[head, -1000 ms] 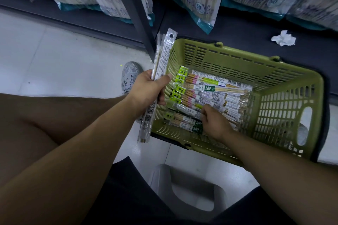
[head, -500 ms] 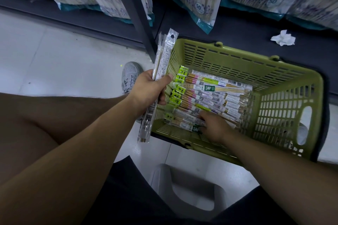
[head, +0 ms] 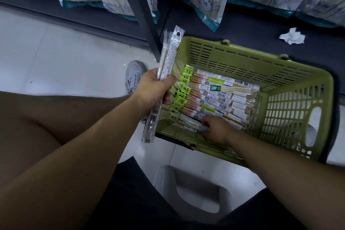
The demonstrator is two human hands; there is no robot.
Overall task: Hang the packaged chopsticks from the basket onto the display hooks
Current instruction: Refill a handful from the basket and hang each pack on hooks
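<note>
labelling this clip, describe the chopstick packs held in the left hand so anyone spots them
Find the olive-green slatted plastic basket. Just outside its left wall, the left hand grips several long clear chopstick packs. Unlike the packs lying flat inside, these stand nearly upright, hang holes on top.

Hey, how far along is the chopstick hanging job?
Done: no hung packets in view. In hand: the left hand grips a few chopstick packets beside the green basket; the right hand reaches into the pile inside. Left: hanging that pile and the held ones.
</note>
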